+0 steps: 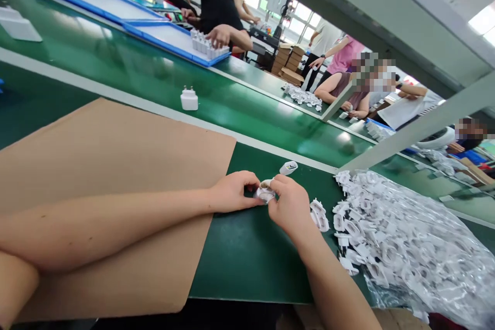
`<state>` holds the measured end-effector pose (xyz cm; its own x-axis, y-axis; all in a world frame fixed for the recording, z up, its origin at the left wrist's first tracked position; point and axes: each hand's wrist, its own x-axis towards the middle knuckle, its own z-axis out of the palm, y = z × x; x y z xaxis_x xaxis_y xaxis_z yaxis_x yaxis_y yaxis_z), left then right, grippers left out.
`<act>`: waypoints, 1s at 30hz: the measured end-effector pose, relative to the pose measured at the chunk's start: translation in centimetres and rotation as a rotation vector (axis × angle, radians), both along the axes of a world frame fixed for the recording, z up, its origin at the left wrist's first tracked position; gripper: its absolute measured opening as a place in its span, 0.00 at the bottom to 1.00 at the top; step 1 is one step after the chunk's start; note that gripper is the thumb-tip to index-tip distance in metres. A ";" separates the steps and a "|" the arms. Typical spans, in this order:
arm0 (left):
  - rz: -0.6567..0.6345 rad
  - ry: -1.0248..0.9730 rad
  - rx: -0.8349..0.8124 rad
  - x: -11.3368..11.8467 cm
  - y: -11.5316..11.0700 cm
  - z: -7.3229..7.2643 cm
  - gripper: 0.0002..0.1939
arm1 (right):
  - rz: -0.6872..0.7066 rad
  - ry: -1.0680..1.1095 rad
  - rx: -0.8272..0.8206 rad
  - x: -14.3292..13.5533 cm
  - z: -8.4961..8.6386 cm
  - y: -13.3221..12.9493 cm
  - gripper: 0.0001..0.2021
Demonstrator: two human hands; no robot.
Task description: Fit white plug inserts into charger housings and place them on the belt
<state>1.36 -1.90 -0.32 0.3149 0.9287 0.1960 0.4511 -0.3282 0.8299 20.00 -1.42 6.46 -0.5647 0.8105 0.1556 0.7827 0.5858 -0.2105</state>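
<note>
Near the middle of the green bench, both hands meet at a small white plastic part (pixel 265 193). My left hand (pixel 235 191) comes in from the left over the cardboard, with thumb and fingers closed on the part's left side. From the right, my right hand (pixel 290 201) pinches the same part, covering some of it. Just behind my right hand lies a white charger housing (pixel 289 167) with its open end showing. Several white plug pieces (pixel 319 215) lie to the right of my right hand. The held part's details are too small to make out.
A cardboard sheet (pixel 116 165) covers the bench's left. At right spreads a large heap of white plug parts (pixel 402 237) under clear plastic. A white charger (pixel 189 99) stands on the green belt (pixel 247 118). Co-workers sit beyond, one reaching into a blue-edged tray (pixel 162 36).
</note>
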 end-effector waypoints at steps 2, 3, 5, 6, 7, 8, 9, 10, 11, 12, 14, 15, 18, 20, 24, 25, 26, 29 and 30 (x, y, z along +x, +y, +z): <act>-0.015 0.035 0.030 0.2 -0.2 0.1 0.15 | -0.033 0.050 -0.039 0.2 -0.3 -0.1 0.14; -0.036 0.053 0.027 0.2 -0.2 0.2 0.15 | -0.041 0.094 -0.084 0.4 -0.2 -0.1 0.15; -0.066 0.074 -0.001 0.1 0.5 0.5 0.15 | -0.050 0.178 -0.180 1.5 0.5 0.2 0.21; -0.057 0.074 -0.009 0.0 1.2 0.6 0.16 | -0.070 0.180 -0.203 2.3 1.0 0.4 0.26; -0.026 0.074 -0.004 -0.3 2.2 0.7 0.18 | -0.112 0.136 -0.202 3.2 1.7 0.6 0.32; 0.028 0.075 0.013 -0.6 3.5 0.9 0.19 | -0.177 0.044 -0.185 4.3 2.3 0.9 0.37; 0.099 0.083 0.033 -1.1 5.0 1.0 0.20 | -0.268 -0.089 -0.171 5.3 2.9 1.2 0.40; 0.176 0.104 0.050 -1.6 6.7 1.1 0.21 | -0.360 -0.229 -0.182 6.3 3.3 1.5 0.39; 0.260 0.134 0.057 -2.2 8.6 1.1 0.22 | -0.439 -0.345 -0.216 7.1 3.6 1.8 0.37; 0.347 0.178 0.052 -2.9 10.5 1.1 0.22 | -0.494 -0.425 -0.260 7.7 3.6 2.2 0.33; 0.487 0.282 0.039 -4.0 14.1 0.9 0.22 | -0.533 -0.479 -0.334 8.4 3.4 3.1 0.25; 0.534 0.322 0.030 -4.5 15.6 0.7 0.21 | -0.532 -0.472 -0.345 8.5 3.1 3.4 0.23; 0.607 0.371 0.006 -5.3 18.3 0.3 0.20 | -0.515 -0.436 -0.332 8.5 2.1 4.5 0.18; 0.660 0.386 -0.005 -5.1 18.5 0.3 0.22 | -0.489 -0.397 -0.310 8.6 1.6 5.0 0.19; 0.819 0.385 0.222 -2.8 16.3 0.8 0.33 | -0.412 -0.289 -0.278 9.3 0.7 5.9 0.21; 0.777 0.362 0.319 -1.8 15.4 1.0 0.32 | -0.395 -0.261 -0.273 9.5 0.6 6.0 0.21; 0.682 0.336 0.400 -0.7 14.6 1.2 0.29 | -0.383 -0.235 -0.267 9.7 0.4 6.2 0.21; 0.284 0.279 0.407 3.0 12.4 1.4 0.33 | -0.389 -0.163 -0.236 10.2 0.1 6.5 0.18; 0.192 0.264 0.348 4.2 11.9 1.3 0.38 | -0.400 -0.139 -0.225 10.3 0.1 6.6 0.16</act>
